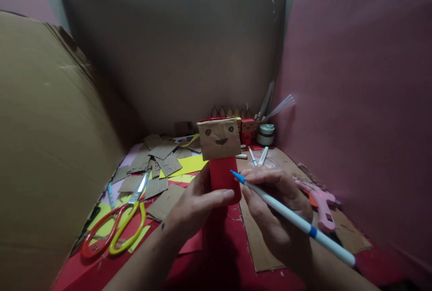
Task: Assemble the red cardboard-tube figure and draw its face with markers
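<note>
A small cardboard figure [219,144] stands upright in my left hand [205,201], which is closed around its red body [223,171]. Its square brown head bears two drawn eyes and a dark mouth. My right hand [276,205] grips a white marker [286,212] with a blue tip and a blue band. The marker's tip lies over the red body, just below the head; whether it touches the surface I cannot tell. No drawn mark shows on the red front.
Scissors [131,210] with red and yellow handles lie at left beside cardboard scraps [165,151] and yellow paper [191,165]. A pink glue gun [324,207] rests at right. Similar figures [248,126], markers [263,156] and a lidded jar [266,134] stand or lie behind. Walls enclose three sides.
</note>
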### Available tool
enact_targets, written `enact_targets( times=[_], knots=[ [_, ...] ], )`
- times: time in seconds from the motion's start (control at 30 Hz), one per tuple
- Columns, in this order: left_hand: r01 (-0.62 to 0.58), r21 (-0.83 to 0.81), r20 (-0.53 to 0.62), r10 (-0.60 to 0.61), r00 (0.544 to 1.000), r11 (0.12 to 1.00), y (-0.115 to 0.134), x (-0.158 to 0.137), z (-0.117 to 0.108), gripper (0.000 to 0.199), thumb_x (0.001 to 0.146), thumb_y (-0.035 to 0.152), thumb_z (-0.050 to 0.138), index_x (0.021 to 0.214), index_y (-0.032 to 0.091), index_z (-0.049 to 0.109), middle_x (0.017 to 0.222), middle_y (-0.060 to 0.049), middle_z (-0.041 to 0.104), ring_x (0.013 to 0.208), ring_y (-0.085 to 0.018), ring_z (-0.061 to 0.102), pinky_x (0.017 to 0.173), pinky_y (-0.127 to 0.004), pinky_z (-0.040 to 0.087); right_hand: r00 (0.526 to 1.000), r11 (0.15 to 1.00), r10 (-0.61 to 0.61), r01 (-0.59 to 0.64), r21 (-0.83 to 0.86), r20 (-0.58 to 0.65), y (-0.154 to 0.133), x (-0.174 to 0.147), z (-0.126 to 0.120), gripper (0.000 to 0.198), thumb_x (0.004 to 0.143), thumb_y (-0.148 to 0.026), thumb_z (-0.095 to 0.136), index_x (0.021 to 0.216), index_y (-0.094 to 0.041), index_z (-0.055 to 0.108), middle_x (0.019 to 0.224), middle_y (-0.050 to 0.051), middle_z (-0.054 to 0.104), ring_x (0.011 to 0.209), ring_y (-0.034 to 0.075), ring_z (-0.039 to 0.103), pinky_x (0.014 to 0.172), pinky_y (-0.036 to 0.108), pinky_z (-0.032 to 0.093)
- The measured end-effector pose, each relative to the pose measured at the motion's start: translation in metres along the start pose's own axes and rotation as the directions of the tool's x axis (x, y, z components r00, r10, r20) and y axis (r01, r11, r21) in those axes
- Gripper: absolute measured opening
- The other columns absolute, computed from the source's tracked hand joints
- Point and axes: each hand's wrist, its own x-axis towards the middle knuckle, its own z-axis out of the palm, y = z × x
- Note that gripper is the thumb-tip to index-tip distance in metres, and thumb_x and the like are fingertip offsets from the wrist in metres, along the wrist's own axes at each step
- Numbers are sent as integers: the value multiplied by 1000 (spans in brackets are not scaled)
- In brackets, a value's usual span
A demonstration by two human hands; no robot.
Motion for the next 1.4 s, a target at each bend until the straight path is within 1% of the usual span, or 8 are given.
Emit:
enact_targets(
  times=[0.13, 0.3, 0.5, 0.6, 0.73, 0.97, 1.17, 1.4],
  knots=[
    [27, -49, -15, -28, 999, 998, -1, -1, 2, 45, 75, 25, 81, 117, 20, 66, 114, -12, 74, 107, -32, 69, 92, -42, 55, 999, 1000, -27, 27, -11, -28, 3, 1, 2, 16, 81, -12, 66, 86, -27, 65, 76, -1, 69, 78, 17, 70, 55, 23, 53],
    [39, -48, -4, -39, 999, 998, -3, -3, 3, 46, 78, 23, 80, 121, 22, 65, 118, -9, 72, 112, -29, 66, 94, -38, 55, 998, 998, -64, 64, -27, -7, 4, 1, -1, 18, 81, -9, 64, 87, -27, 64, 82, -3, 69, 67, 10, 68, 60, 20, 57],
    [65, -49, -24, -66, 997, 997, -11, -3, 0, 36, 77, 21, 81, 110, 21, 67, 99, -5, 72, 92, -23, 69, 82, -34, 57, 993, 987, -114, 115, -108, 15, 4, 1, -2, 16, 82, -11, 63, 86, -26, 62, 75, -3, 67, 64, 11, 67, 59, 23, 55],
    [42, -61, -8, -43, 999, 997, -10, -4, 1, 34, 77, 19, 80, 108, 21, 68, 98, -5, 71, 89, -21, 68, 83, -35, 57, 992, 986, -120, 124, -113, 40, 4, 0, -1, 16, 83, -11, 61, 87, -26, 60, 73, -3, 66, 58, 11, 64, 54, 24, 53],
    [24, -77, 27, -22, 999, 997, -8, -5, 2, 34, 79, 20, 79, 111, 23, 67, 99, -4, 71, 89, -19, 67, 82, -32, 57, 992, 973, -125, 123, -194, 1, 3, 0, 0, 13, 83, -13, 62, 84, -26, 60, 74, -3, 67, 60, 11, 66, 55, 24, 54],
    [43, -5, 9, -43, 999, 999, -8, -6, 2, 43, 80, 26, 80, 120, 24, 64, 106, -6, 72, 98, -23, 68, 86, -34, 58, 997, 973, -71, 62, -221, -33, 5, -2, 0, 12, 82, -16, 64, 84, -27, 61, 65, -5, 63, 53, 12, 62, 45, 22, 48],
    [48, 16, -9, -48, 999, 999, -6, -5, 3, 51, 76, 30, 84, 121, 23, 62, 103, -4, 73, 95, -21, 68, 86, -33, 58, 994, 974, -105, 98, -207, -23, 4, 0, 0, 13, 82, -13, 63, 84, -26, 61, 67, -5, 64, 51, 9, 59, 49, 21, 51],
    [44, 29, -3, -44, 999, 999, -7, -5, 3, 59, 78, 32, 83, 130, 25, 57, 106, -4, 72, 100, -23, 67, 88, -34, 56, 995, 978, -97, 91, -187, -24, 5, 0, 2, 12, 83, -13, 62, 82, -25, 60, 63, -6, 59, 43, 7, 49, 41, 19, 43]
  ],
)
